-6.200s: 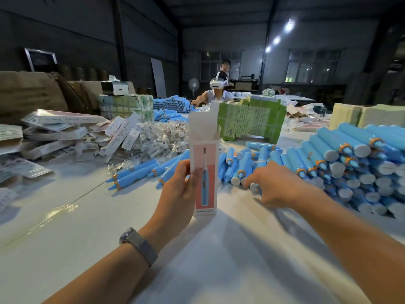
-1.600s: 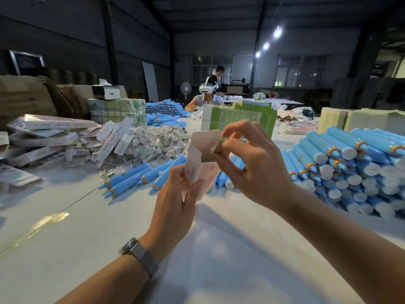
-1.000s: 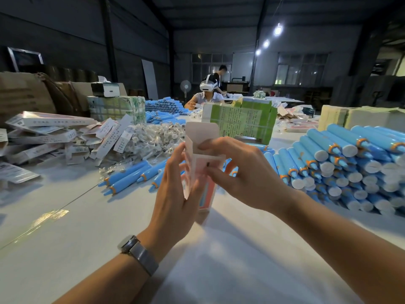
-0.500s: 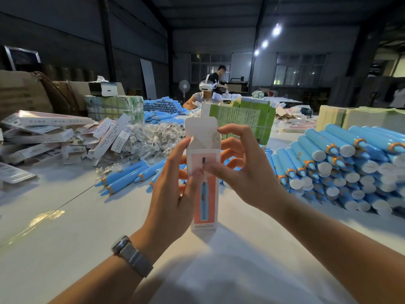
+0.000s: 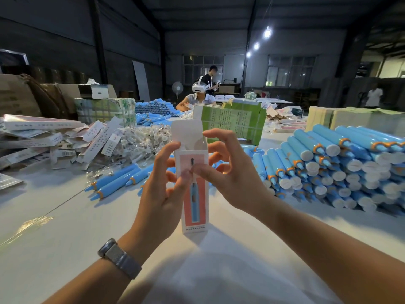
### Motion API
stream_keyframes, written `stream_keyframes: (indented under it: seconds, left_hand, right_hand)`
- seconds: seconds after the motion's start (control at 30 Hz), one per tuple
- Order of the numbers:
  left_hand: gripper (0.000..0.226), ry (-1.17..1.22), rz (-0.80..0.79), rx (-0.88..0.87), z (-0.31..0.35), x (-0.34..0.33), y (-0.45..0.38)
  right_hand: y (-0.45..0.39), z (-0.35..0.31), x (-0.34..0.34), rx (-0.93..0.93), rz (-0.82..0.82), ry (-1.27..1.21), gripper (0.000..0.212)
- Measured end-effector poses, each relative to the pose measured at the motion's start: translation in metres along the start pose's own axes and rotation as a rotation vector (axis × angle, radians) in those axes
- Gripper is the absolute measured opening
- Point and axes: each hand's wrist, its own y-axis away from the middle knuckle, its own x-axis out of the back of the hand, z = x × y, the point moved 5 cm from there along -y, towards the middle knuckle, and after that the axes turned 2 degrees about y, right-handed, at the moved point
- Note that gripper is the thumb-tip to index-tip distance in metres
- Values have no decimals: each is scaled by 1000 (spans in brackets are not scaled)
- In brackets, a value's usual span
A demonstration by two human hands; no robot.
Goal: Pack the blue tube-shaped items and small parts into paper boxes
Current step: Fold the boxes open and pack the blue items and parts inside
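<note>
Above the white table (image 5: 65,249), the paper box (image 5: 194,189) stood upright between both hands, its base just over the surface. A second earlier its top had been bent and half collapsed under the fingers; by this moment it had been squared into a proper sleeve, the tuck flap standing straight up and the mouth open. That suggested the box was ready for filling, though whether anything was already inside could not be told.

The left hand (image 5: 163,194) clamped the box from its left edge, thumb pressed on the printed front. The right hand (image 5: 230,178) pinched the front panel with its thumb while its fingers curled round the back, the index raised beside the flap.

The box was narrow and white, with a pink front panel showing a blue tube-shaped device. Loose blue tubes (image 5: 116,181) lay behind it, and a large stack of blue tubes (image 5: 341,165) sat to the right, well apart.
</note>
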Motion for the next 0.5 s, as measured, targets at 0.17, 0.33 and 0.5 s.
stream_keyframes:
  seconds: [0.17, 0.33, 0.5]
  left_hand:
    - [39, 2, 14, -12, 0, 0, 0]
    - [38, 33, 15, -14, 3, 0, 0]
    - [38, 89, 6, -3, 3, -3, 0]
  right_hand:
    - [-1, -2, 1, 25, -31, 71, 31]
    - [-2, -8, 3, 77, -41, 108, 27]
    - [-5, -12, 6, 99, -22, 39, 27]
